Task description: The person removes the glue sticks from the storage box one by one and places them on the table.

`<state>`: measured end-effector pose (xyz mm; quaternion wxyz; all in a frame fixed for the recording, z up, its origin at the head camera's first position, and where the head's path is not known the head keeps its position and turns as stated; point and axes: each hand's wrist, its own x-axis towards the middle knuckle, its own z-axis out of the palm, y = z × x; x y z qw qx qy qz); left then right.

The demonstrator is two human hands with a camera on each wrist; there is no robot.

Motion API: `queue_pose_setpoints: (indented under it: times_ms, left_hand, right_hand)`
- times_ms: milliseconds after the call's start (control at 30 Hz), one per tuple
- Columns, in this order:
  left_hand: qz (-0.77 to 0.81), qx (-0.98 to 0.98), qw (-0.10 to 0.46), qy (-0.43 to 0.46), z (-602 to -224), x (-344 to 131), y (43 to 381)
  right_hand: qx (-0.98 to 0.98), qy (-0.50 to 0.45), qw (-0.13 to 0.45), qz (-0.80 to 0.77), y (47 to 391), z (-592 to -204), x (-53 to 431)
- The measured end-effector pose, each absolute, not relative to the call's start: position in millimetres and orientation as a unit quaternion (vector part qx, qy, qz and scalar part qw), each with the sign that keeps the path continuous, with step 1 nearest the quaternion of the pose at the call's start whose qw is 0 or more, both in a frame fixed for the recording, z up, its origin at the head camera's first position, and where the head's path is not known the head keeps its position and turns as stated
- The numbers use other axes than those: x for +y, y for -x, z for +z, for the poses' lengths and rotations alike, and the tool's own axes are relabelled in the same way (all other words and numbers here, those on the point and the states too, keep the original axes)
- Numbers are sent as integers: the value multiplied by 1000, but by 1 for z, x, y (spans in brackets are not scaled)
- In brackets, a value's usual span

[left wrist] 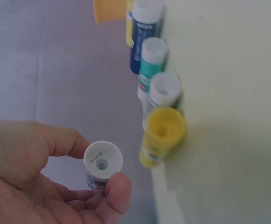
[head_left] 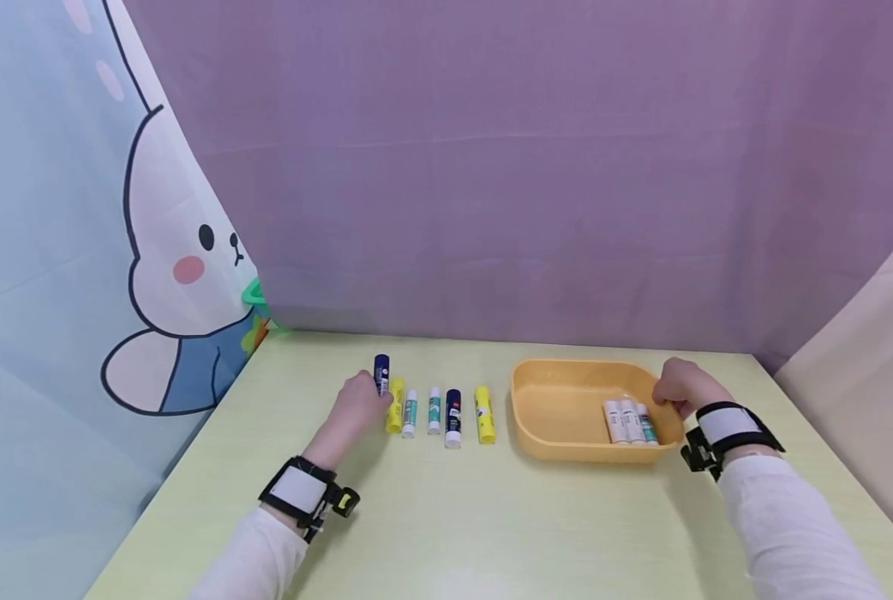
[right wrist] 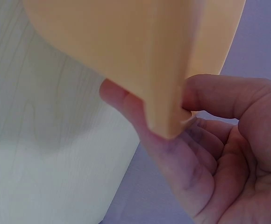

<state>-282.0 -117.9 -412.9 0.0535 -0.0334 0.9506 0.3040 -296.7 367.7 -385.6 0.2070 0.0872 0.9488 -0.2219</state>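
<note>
Left hand (head_left: 359, 408), a little left of centre in the head view, pinches a dark blue glue stick (head_left: 381, 369) between thumb and fingers. In the left wrist view the stick's white end faces the camera, toward the lower left of the frame. Whether it is off the desk (head_left: 431, 517) cannot be told.

Just right of it, a loose row crosses the middle of the head view: a yellow glue stick (head_left: 395, 406), two teal-and-white glue sticks (head_left: 435, 410), a second dark blue glue stick (head_left: 453, 418) and a second yellow glue stick (head_left: 485, 414). Farther right sits an orange tray (head_left: 555, 417), with three small glue sticks (head_left: 629, 422) side by side in its right half. Right hand (head_left: 686, 386) grips the tray's right end, thumb and fingers on opposite sides of the wall.

The step in hand looks like picking up the stick at the row's left end while the tray is steadied. Putting it with the other three would call for lifting it over the row, carrying it rightward past the tray's left rim and lowering it into the bare part. Its yellow neighbour could be knocked and roll if the lift is too low.
</note>
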Motion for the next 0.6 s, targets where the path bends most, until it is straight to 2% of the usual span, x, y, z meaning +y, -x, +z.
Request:
queue_pose_setpoints:
  times_ms: [367, 600]
  left_hand:
    - [272, 959, 66, 27, -428, -133, 286]
    - [266, 959, 94, 26, -441, -134, 291]
  right_hand:
    - [948, -89, 204, -228, 295, -387, 368]
    - [949, -92, 201, -225, 297, -390, 368]
